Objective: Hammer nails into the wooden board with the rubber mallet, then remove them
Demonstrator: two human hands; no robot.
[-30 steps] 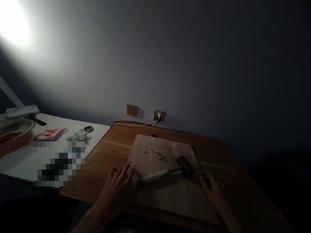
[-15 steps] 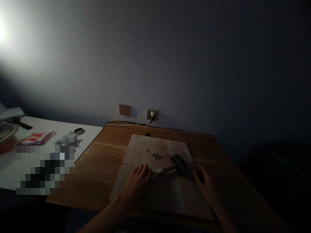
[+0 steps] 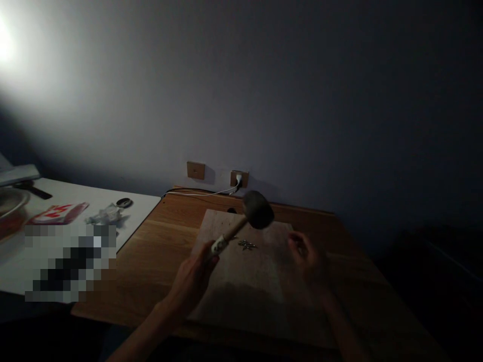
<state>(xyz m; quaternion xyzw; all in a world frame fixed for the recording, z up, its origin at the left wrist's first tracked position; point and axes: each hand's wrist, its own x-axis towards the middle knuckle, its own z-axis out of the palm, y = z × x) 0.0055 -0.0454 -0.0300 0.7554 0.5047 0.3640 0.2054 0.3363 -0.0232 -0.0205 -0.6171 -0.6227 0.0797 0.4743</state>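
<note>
While the left hand (image 3: 192, 276) grasped the mallet (image 3: 258, 209), handle slanting toward the far edge of the board (image 3: 241, 274), metal bits (image 3: 247, 245) lay ahead-right of that hand; whether the right hand (image 3: 311, 259) (poorly lit) held anything, I couldn't tell.

On the white table (image 3: 138, 211) at left, a clear-rimmed bowl (image 3: 25, 199) sits by a dark handle (image 3: 37, 191), with a red-and-white packet (image 3: 60, 213), crumpled plastic (image 3: 108, 214) and a small round dark item (image 3: 124, 202) nearby; cables (image 3: 204, 194) run beneath two wall plates (image 3: 195, 170), the right one holding a white plug (image 3: 239, 178)
</note>
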